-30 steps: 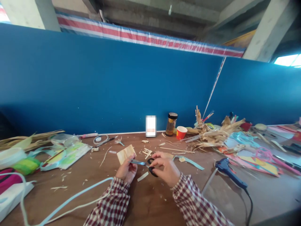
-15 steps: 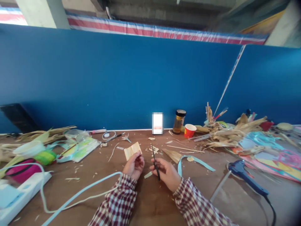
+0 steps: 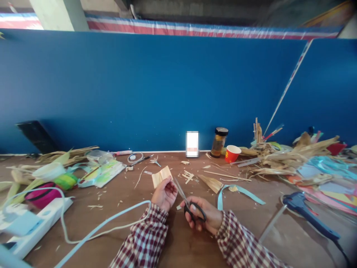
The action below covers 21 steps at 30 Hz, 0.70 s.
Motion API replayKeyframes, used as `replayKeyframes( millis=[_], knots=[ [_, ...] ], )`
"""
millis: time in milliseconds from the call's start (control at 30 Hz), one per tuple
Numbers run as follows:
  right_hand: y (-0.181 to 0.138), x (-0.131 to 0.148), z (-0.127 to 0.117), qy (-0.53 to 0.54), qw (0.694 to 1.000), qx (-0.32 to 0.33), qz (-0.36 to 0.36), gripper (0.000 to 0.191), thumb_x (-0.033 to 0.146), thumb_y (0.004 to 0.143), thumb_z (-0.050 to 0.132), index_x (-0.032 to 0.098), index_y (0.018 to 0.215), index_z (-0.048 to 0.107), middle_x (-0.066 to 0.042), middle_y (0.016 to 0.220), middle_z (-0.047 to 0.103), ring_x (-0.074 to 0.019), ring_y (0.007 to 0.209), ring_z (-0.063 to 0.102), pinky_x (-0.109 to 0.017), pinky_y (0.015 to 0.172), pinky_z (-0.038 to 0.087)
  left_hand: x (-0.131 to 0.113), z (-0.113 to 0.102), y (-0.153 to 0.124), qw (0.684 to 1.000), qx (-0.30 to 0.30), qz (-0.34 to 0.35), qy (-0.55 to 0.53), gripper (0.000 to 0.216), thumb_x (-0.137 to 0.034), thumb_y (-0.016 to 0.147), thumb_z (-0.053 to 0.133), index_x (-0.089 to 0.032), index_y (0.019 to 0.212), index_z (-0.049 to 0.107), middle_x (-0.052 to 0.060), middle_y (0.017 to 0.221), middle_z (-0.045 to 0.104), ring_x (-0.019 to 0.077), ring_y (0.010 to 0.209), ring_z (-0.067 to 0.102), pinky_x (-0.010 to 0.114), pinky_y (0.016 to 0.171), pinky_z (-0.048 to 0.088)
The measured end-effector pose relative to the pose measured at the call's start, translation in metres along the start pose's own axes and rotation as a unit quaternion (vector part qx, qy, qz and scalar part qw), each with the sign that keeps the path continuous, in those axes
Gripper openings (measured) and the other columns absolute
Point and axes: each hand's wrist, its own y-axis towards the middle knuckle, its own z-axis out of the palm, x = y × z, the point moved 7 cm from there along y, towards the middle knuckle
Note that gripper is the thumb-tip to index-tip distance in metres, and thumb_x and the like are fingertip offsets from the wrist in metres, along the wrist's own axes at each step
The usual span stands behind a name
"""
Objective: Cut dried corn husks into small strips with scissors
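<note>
My left hand [image 3: 165,193] pinches a pale, creased piece of dried husk [image 3: 161,177] between thumb and fingers, held above the brown table [image 3: 117,219]. In my right hand [image 3: 205,214] is a pair of scissors [image 3: 187,201] with black handles, fingers through the loops. The blades point up and left, their tips close to the husk piece's right edge; whether they touch it I cannot tell. Beyond the hands lie small pale offcuts [image 3: 188,176] and a pointed brown husk piece [image 3: 210,182].
A blue glue gun [image 3: 309,214] rests at the right, near a light-blue ribbon [image 3: 245,190]. Behind stand a red paper cup [image 3: 232,154] and a dark-lidded jar [image 3: 219,143]. Dried husks [image 3: 295,160] heap at right. A white power strip [image 3: 41,227] and cables occupy the left.
The scissors have turned in my right hand, from seen edge-on to showing their loops, blades now tilted left toward the husk piece. The whole view has shifted slightly.
</note>
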Motion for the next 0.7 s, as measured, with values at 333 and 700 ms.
replayKeyframes(
  millis=[333,700],
  knots=[
    [-0.0006,-0.0009,-0.0003,0.007,1.000,-0.006,0.007,0.054,0.052,0.067,0.064,0.013,0.101,0.053,0.000,0.064,0.056,-0.0074,0.047,0.054,-0.011,0.031,0.031,-0.0015,0.0036,-0.0028,1.000,0.015,0.005,-0.002,0.012,-0.008,0.078,0.053,-0.011,0.067,0.057,0.000,0.052,0.057,0.0071,0.045,0.055,0.018,0.047,0.049],
    [-0.0004,-0.0007,-0.0007,0.011,1.000,0.007,-0.002,0.054,0.052,0.068,0.064,0.012,0.102,0.052,-0.001,0.064,0.057,-0.0071,0.047,0.054,-0.010,0.030,0.031,0.0002,-0.0003,0.0008,1.000,0.005,-0.002,-0.008,0.010,-0.008,0.076,0.056,-0.011,0.067,0.056,-0.001,0.051,0.056,0.0060,0.044,0.053,0.017,0.046,0.048]
  ],
)
